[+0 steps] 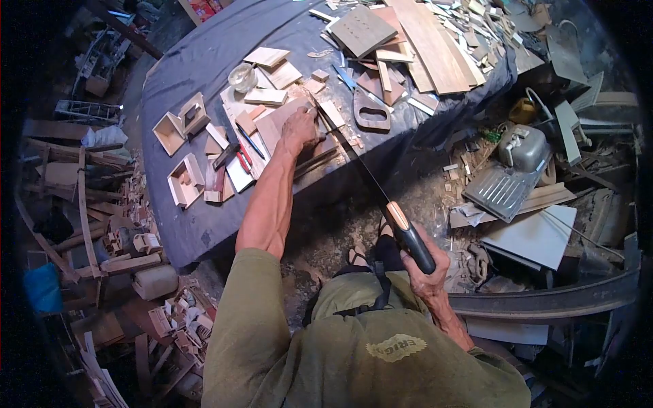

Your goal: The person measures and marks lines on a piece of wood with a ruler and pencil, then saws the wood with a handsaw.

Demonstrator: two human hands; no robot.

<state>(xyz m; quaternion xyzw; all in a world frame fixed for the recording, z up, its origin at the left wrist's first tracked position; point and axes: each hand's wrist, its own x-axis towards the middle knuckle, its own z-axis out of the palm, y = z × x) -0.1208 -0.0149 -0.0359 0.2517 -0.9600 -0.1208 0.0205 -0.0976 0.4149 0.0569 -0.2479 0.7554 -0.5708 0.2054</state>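
My right hand [426,264] is wrapped round the black handle of a hand saw [371,178]. Its thin dark blade runs up and left to the table's near edge, along the right side of a pale strip of wood [332,114]. My left hand [300,130], fingers curled, holds down a wooden board [273,125] beside the blade; its fingertips are partly hidden. Left of that hand lie a blue pen [252,141], red-handled pliers [243,160] and a hammer [226,156]. A second saw [371,113] with a grey handle rests to the right.
Small open wooden boxes [185,180] sit on the left of the cloth-covered table [204,85]. A glass jar [242,77] stands among wood pieces. Long planks [425,44] and offcuts cover the far right. A metal sink [510,183] and scrap lie on the floor.
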